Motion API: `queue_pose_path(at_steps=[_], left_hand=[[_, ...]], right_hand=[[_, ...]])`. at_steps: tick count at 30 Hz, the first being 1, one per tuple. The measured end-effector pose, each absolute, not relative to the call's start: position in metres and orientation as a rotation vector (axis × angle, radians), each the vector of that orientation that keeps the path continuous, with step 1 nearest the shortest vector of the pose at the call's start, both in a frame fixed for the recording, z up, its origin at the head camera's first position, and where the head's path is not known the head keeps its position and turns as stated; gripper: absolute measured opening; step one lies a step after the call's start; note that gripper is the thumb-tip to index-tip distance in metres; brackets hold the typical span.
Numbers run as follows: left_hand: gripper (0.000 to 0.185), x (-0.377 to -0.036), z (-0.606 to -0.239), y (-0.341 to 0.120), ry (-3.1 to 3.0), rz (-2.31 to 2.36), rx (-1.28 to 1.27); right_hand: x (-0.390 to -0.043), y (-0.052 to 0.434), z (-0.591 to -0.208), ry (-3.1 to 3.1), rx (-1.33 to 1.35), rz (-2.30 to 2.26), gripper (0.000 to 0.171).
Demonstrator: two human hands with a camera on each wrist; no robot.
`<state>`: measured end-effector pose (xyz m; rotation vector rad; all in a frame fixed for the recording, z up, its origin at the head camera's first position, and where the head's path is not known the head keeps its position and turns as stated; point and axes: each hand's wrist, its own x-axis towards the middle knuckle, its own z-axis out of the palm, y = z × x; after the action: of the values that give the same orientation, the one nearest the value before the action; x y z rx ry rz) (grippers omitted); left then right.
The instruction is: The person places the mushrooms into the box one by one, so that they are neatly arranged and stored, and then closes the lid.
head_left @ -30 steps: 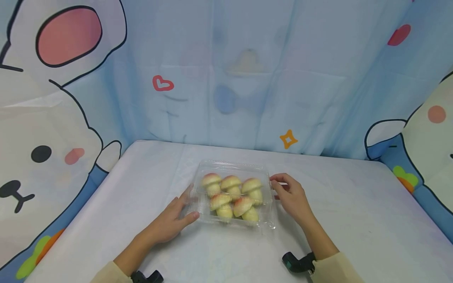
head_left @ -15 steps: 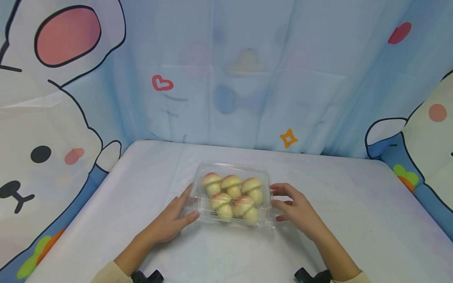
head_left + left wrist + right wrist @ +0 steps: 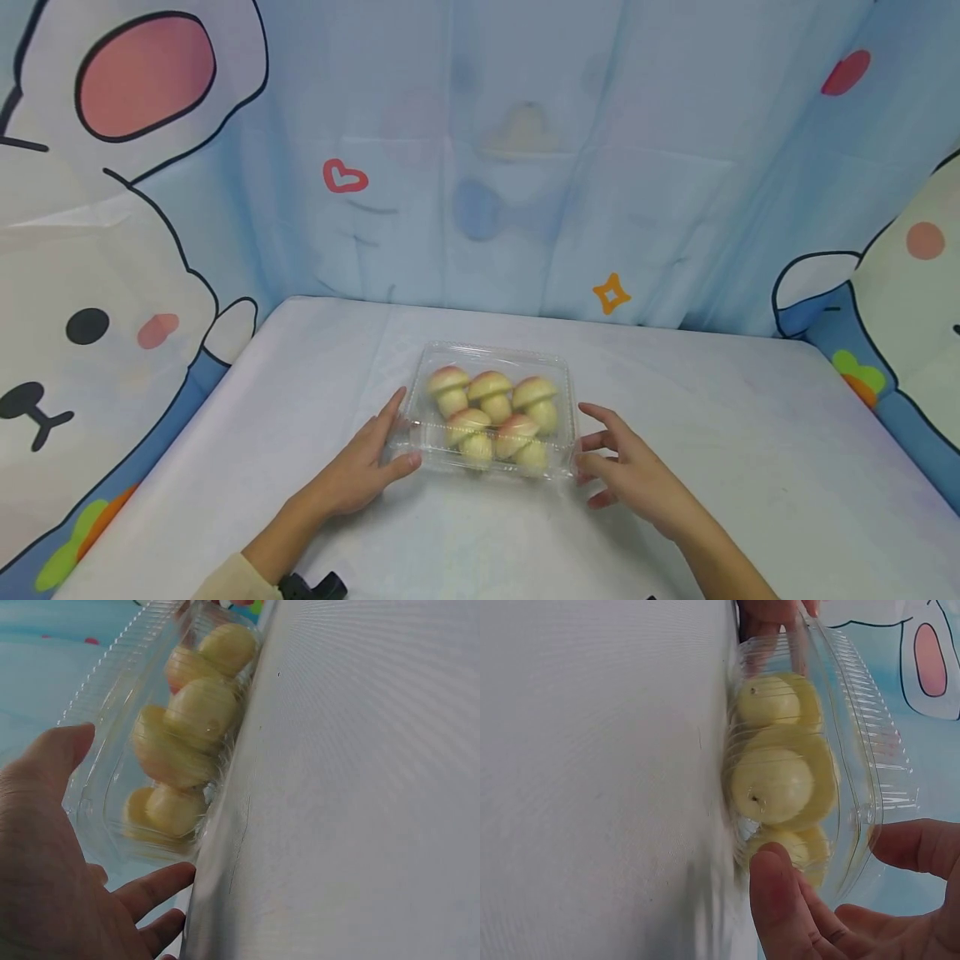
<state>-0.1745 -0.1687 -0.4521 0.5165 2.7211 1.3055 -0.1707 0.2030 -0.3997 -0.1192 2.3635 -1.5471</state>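
Note:
A clear plastic clamshell box [image 3: 498, 354] lies on the table with several mushroom-shaped buns [image 3: 489, 392] inside, yellowish with reddish caps. My left hand [image 3: 356, 471] rests along the box's left side, fingers extended and thumb at the near left corner. In the left wrist view, its thumb [image 3: 75, 742] lies by the clear rim. On the opposite side, my right hand [image 3: 622, 467] has its fingers spread and slightly bent at the box's right edge. The right wrist view shows its fingertips [image 3: 772, 881] close to the box wall; whether they touch it is hard to tell.
A white cloth covers the table [image 3: 720, 417]. Behind it hangs a light blue curtain [image 3: 480, 167] with cartoon figures. A black wrist device [image 3: 315, 586] sits at the left sleeve.
My right hand has moved down along the box's right edge, toward the near corner, and its fingers have spread. The left hand and the box stay almost in place.

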Motion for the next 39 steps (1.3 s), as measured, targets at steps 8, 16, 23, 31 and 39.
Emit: queue_pose_path(at_steps=[8, 16, 23, 31, 39], left_hand=[[0.076, -0.1743, -0.4544, -0.1695, 2.628, 1.488, 0.61], [0.064, -0.1732, -0.4539, -0.1674, 2.658, 1.513, 0.568], [0.064, -0.1744, -0.4549, -0.1672, 2.74, 1.492, 0.595], [0.06, -0.1754, -0.4563, -0.1679, 2.789, 1.515, 0.657], [0.062, -0.1749, -0.4532, -0.1658, 2.615, 1.725, 0.76]], right_hand=[[-0.1708, 0.2072, -0.401, 2.283, -0.108, -1.581, 0.077], [-0.1726, 0.2104, -0.4036, 2.203, -0.168, -1.599, 0.079], [-0.1721, 0.2116, -0.4043, 2.128, -0.192, -1.63, 0.082], [-0.1728, 0.2111, -0.4042, 2.071, -0.209, -1.644, 0.087], [-0.1735, 0.2103, -0.4016, 2.064, -0.253, -1.67, 0.088]])
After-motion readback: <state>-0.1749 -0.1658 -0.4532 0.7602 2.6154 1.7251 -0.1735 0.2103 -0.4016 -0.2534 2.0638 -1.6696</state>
